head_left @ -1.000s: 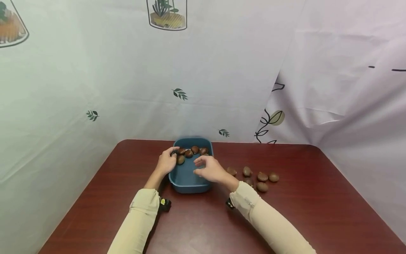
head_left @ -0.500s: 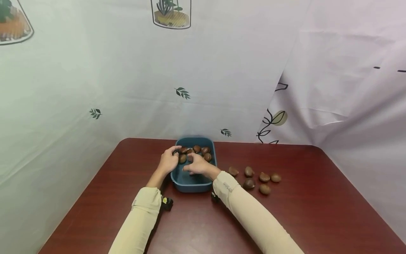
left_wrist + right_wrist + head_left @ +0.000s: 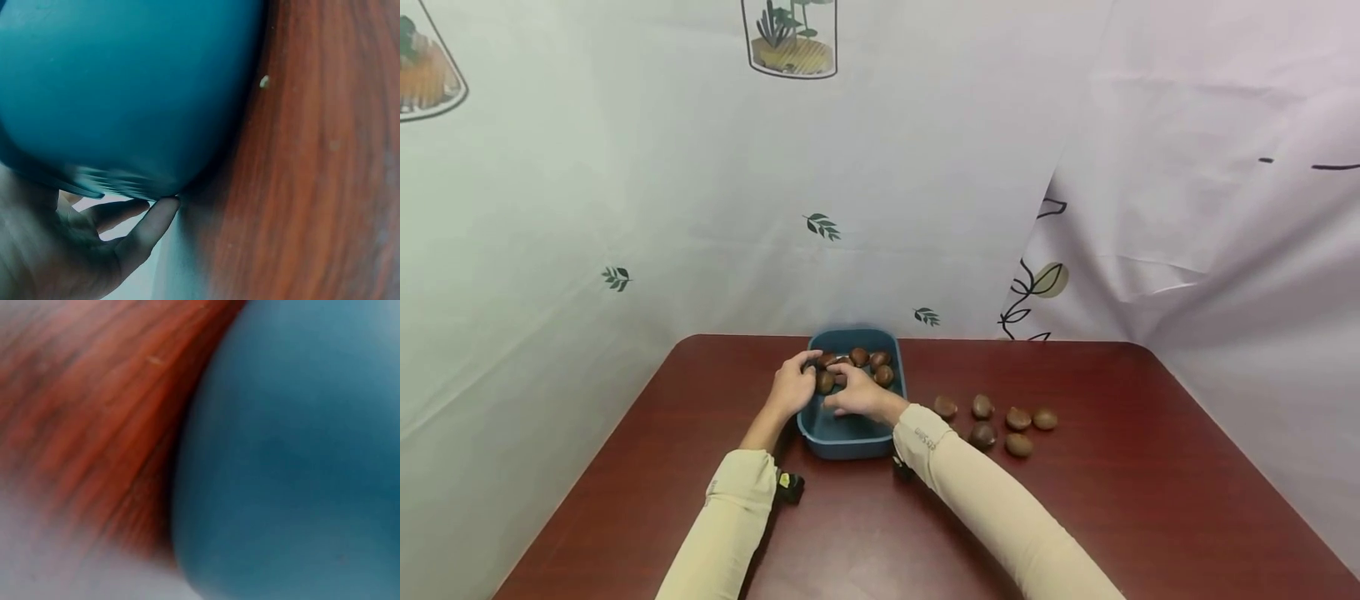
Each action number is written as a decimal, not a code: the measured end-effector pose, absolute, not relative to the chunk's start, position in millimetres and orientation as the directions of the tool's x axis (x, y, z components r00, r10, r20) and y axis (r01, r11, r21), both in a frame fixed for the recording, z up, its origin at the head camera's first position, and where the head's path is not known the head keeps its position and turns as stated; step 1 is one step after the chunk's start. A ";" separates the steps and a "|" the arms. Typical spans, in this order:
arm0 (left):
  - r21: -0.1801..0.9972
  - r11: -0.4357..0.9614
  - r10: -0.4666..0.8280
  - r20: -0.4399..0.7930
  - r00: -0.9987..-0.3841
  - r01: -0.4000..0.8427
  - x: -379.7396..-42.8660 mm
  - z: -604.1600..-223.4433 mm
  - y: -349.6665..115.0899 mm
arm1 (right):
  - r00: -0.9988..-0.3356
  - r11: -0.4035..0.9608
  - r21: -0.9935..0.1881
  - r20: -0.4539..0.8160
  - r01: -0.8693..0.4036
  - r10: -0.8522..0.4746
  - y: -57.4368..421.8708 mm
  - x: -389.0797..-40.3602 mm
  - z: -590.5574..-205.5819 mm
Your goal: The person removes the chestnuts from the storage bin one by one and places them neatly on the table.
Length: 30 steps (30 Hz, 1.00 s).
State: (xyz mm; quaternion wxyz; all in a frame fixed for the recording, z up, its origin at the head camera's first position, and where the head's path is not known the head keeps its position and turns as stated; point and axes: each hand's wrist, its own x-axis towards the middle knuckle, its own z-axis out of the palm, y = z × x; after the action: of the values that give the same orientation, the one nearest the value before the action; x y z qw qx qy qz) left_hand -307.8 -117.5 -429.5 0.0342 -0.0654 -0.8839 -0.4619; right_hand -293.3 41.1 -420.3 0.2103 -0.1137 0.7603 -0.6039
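Observation:
A blue plastic tub point(image 3: 850, 450) stands at the table's far side, with several chestnuts point(image 3: 883, 376) in its far half. My left hand point(image 3: 792, 387) grips its left rim. In the left wrist view, the left hand's fingers point(image 3: 147, 228) reach along the tub's outer wall point(image 3: 125, 81) with a fingertip against it. My right hand point(image 3: 863, 395) is inside the tub, thumb and fingers bent, close beside a chestnut point(image 3: 825, 382) at the left wall. Whether it holds a chestnut I cannot tell. The right wrist view shows only the tub's outside point(image 3: 287, 456) and table.
Several loose chestnuts point(image 3: 983, 435) lie on the red-brown wooden table point(image 3: 1075, 500) right of the tub, beyond the right forearm. A white printed cloth point(image 3: 737, 167) hangs behind the table. Small pale specks point(image 3: 264, 82) dot the wood near the tub.
My right hand has moved left and deeper into the tub, toward the chestnuts by its left wall. The left hand keeps its place on the rim. The head view has shifted slightly.

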 end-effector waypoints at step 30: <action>0.798 0.581 0.067 0.150 -0.986 0.161 -306.8 -429.4 -118.0 | -0.781 0.174 -0.984 -0.072 -0.047 -0.620 96.4 -229.4 -382.4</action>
State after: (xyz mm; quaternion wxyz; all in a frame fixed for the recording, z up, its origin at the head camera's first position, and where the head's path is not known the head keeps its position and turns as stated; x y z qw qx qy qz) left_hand -306.8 -118.0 -429.4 0.0517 -0.0644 -0.8875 -0.4532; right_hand -229.4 96.4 -382.4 0.2383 -0.2291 0.7280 -0.6006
